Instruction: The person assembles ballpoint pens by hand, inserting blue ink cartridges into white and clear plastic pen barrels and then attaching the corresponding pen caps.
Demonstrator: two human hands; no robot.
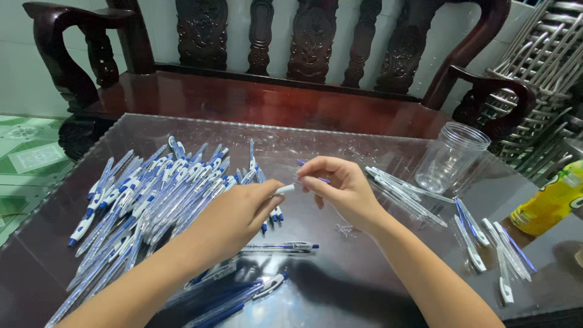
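- My left hand (234,212) is closed around a white pen part (284,189), whose tip sticks out past my thumb toward my right hand.
- My right hand (340,188) pinches a thin blue refill (313,178) between thumb and fingertips; it is closed on that piece.
- The refill's long axis runs roughly level, slightly tilted, one end poking out beyond my right fingers on the far side and the near end pointing at the white part.
- The two pieces lie almost end to end in the gap between my hands, close but, as far as I can tell, not yet joined.
- Both hands hover just above the bench (364,285), neither one clearly nearer to the meeting point.
- Left of my left hand lies a big pile of pens (152,194), blue and white, fanned out.
- Below my hands sits a single pen (282,247).
- Right of my right hand lie clear barrels (407,197), beyond them a clear plastic cup (450,159), and farther right a yellow-green bottle (549,203).
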